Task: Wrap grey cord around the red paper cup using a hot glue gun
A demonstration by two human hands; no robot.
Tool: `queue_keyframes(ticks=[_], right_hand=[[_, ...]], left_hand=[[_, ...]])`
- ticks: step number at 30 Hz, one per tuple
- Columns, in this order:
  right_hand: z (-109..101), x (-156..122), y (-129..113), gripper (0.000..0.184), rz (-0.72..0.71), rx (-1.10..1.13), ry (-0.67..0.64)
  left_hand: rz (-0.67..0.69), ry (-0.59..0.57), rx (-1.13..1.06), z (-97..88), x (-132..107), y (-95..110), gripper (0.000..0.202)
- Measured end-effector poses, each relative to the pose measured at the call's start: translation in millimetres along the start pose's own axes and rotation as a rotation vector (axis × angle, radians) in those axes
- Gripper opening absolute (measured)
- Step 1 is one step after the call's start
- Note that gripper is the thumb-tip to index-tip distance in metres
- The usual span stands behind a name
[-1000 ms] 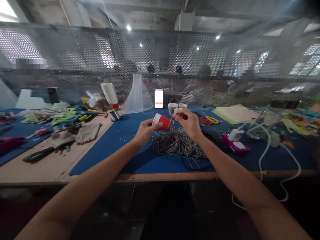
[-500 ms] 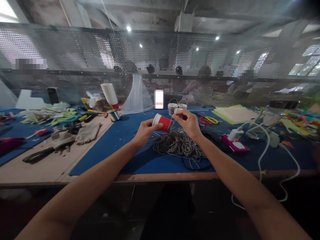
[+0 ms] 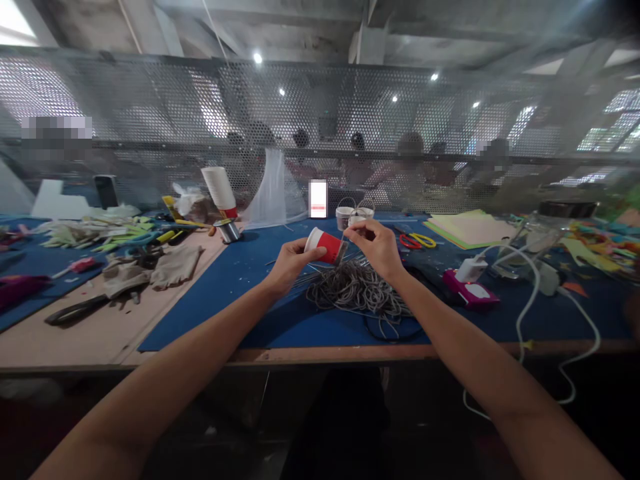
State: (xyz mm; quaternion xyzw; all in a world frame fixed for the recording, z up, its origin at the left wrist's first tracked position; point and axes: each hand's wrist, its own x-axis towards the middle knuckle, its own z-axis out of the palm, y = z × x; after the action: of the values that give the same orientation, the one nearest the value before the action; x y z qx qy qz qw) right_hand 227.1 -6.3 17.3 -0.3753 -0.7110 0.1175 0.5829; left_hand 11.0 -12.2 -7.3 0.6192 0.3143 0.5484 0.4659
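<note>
My left hand (image 3: 289, 264) is closed around a red and white paper cup (image 3: 330, 247), which lies tilted on its side in the air, rim toward the left. Grey cord covers part of the cup's bottom end. At that end my right hand (image 3: 379, 248) pinches a thin strand of the grey cord between thumb and fingers. A loose heap of grey cord (image 3: 357, 288) spreads on the blue mat (image 3: 210, 303) below both hands. Thin rods (image 3: 304, 280) stick out beside the heap, partly hidden by it.
Two small handled baskets (image 3: 344, 217) and a lit phone screen (image 3: 318, 199) stand behind. To the right are scissors (image 3: 425, 240), paper sheets (image 3: 467, 229), a purple power block (image 3: 473, 293) and white cables. Stacked cups (image 3: 217, 189), a wire spool (image 3: 229, 231) and gloves (image 3: 176, 268) are left.
</note>
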Motion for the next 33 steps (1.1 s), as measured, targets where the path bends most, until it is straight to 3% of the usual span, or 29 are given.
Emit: queue_keyframes(ticks=[33], right_hand=[[0.1,0.0,2.2,0.015,0.060,0.006,-0.002]], left_hand=[[-0.022,-0.033,-0.057,-0.9,-0.7,3.6,0.030]])
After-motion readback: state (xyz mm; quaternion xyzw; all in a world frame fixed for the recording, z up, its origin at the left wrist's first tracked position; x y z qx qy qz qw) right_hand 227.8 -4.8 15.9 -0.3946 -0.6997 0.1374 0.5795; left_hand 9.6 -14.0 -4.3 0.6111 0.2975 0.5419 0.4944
